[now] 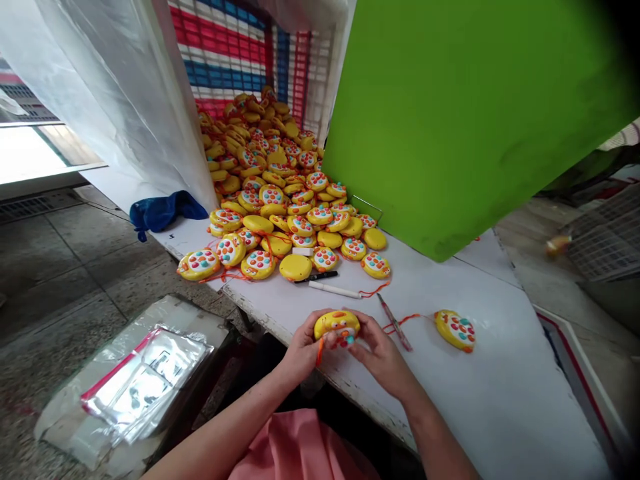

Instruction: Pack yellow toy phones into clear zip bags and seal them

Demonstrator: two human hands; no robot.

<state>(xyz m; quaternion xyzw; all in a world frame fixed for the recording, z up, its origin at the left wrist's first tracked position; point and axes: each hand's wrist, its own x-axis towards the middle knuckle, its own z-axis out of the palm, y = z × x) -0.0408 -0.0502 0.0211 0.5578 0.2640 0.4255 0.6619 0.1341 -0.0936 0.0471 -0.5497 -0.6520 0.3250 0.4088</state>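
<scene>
Between both hands I hold a yellow toy (pixel 336 323) with a duck-like face and coloured buttons, just over the table's front edge. My left hand (pixel 304 343) wraps its left side, and an orange cord hangs beside the thumb. Around the right side curl the fingers of my right hand (pixel 377 350), its thumb near a blue button. Another such toy (pixel 456 330) lies alone to the right, its orange cord stretching left. Close to my right hand are a slim red-and-clear tool (pixel 395 323), its kind unclear, and a white pen (pixel 335 289). A black pen (pixel 320 276) lies behind them.
A large heap of yellow toys (pixel 275 193) spills from a mesh-sided bin onto the white table (pixel 500 400). A green panel (pixel 440 113) stands at the right. A blue cloth (pixel 167 210) hangs over the left edge. Silvery plastic bags (pixel 150 380) lie lower left.
</scene>
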